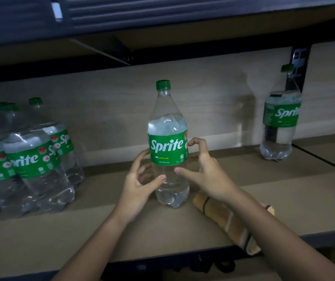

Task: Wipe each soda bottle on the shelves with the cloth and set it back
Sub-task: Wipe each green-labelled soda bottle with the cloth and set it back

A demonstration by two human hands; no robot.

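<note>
Sprite bottle (168, 145), centre of the shelf (41, 236), stands upright between my two hands. Nearest me, my left hand (140, 185) has its thumb on the clear lower body and fingers curled loosely at the label's left edge. My right hand (205, 169) hovers with fingers spread, thumb on the lower body, one fingertip touching the label's right edge. Neither grips firmly. I judge the bottle is being set back or picked up; I would keep it vertical and release only when the base sits flat. The cloth (229, 222), tan and rolled, lies just right of the base. Clear plastic, green cap, green label. Farther off, packed bottles (31, 159) crowd left; a lone bottle (280, 122) stands far right.
</note>
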